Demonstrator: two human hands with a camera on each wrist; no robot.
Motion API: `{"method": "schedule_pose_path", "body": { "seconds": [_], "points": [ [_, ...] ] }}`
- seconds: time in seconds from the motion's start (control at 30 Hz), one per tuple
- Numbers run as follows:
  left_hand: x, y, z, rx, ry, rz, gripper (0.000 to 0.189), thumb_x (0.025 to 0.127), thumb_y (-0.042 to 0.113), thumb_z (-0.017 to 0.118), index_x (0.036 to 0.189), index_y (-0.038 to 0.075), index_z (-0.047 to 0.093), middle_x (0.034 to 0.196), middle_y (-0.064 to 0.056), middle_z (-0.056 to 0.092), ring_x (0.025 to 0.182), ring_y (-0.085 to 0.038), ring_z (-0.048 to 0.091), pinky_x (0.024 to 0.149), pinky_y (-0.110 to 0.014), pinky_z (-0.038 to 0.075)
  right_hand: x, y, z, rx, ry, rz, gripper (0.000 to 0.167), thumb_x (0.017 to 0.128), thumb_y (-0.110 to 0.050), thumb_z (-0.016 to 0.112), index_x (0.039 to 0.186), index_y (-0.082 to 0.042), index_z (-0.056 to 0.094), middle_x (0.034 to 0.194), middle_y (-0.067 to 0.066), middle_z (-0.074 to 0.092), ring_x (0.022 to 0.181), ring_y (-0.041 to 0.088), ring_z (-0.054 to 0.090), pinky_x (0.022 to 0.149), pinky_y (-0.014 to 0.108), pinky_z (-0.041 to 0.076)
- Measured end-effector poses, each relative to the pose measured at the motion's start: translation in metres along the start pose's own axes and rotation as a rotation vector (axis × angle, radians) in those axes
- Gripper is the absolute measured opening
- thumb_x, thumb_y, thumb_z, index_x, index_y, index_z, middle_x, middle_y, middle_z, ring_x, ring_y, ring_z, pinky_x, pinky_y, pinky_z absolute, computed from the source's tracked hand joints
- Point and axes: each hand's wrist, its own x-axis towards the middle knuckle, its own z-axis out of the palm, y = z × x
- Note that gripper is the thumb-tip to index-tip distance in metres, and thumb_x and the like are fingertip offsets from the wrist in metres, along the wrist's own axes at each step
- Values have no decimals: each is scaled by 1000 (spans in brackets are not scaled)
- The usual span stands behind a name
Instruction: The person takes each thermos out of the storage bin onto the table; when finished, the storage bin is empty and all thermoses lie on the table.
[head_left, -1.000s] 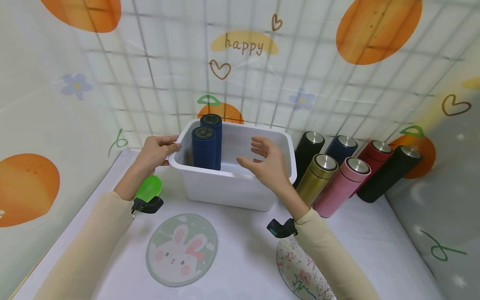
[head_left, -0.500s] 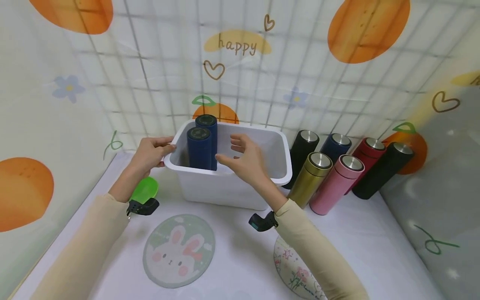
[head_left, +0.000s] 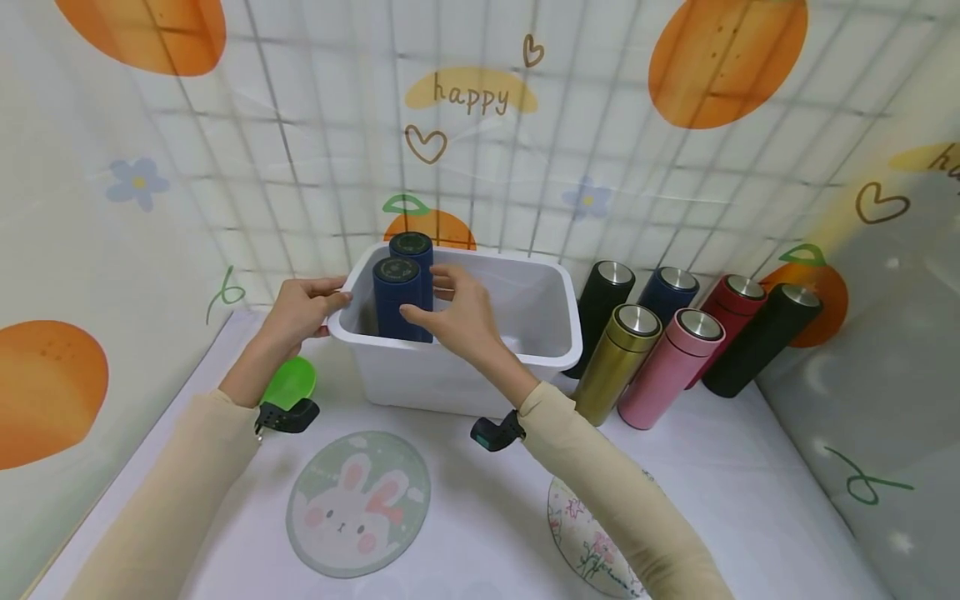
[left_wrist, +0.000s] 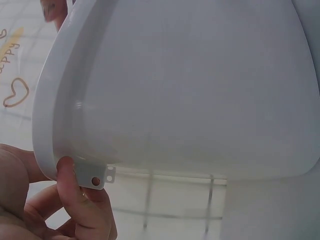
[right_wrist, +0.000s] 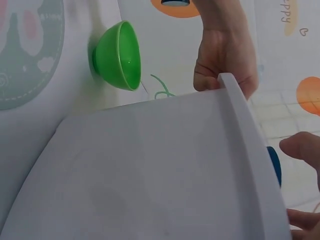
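Observation:
A white plastic bin [head_left: 442,379] stands on the table, with two dark blue bottles upright inside its left end, one behind the other. My left hand [head_left: 296,312] grips the bin's left rim; in the left wrist view its fingers [left_wrist: 82,207] curl about the edge. Over the bin, my right hand [head_left: 465,312] is beside the near blue bottle [head_left: 395,304] and the far blue bottle [head_left: 411,243], thumb and fingers spread apart. Its thumb [right_wrist: 300,147] stands off from the bit of blue bottle [right_wrist: 275,165] above the rim. The bottles' lower parts are hidden.
Right of the bin stand a black bottle [head_left: 602,304], a gold one [head_left: 621,362], a pink one [head_left: 667,375] and several others. A green bowl [head_left: 292,383] sits left. In front lie a rabbit mat [head_left: 358,504] and a floral mat [head_left: 588,537]; a grid-lined wall is behind.
My right hand has moved left over the bin, from its right part to beside the blue bottles. The left hand keeps its place on the rim. The head view has shifted slightly.

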Motion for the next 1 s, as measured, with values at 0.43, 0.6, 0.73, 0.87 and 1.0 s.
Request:
{"method": "schedule_pose_path", "body": {
  "seconds": [0.43,0.6,0.73,0.87,1.0],
  "points": [
    [-4,1,-3,14,8,-7,48,100,23,60,146,8,53,132,-21,60,102,-28,61,68,-26,57,13,-4,17,-3,26,9,75,80,-39,85,140,-6,54,131,10,61,113,24,62,89,30,53],
    [-4,1,-2,1,-1,-4,48,101,23,60,146,9,52,133,-21,59,103,-29,61,69,-27,58,19,-5,21,-22,27,16,77,79,-41,86,139,-5,54,129,8,62,110,18,63,85,27,54],
    [-4,1,-1,-1,-4,7,49,101,23,60,147,8,51,130,-23,60,102,-29,62,69,-27,58,23,-4,24,-44,36,16,76,79,-41,86,138,-5,55,122,7,65,105,16,64,83,25,54],
    [-3,1,-1,2,1,11,48,101,22,60,146,8,52,129,-22,61,98,-27,63,68,-27,58,27,-4,25,-60,56,7,72,78,-40,86,134,-5,58,115,6,67,100,15,63,81,24,54],
    [-1,1,-1,0,-3,13,48,101,22,60,146,8,52,129,-22,61,94,-23,63,68,-27,58,30,-3,25,-77,78,22,64,77,-39,87,125,-6,61,106,4,68,94,15,63,79,26,53]
  ]
}}
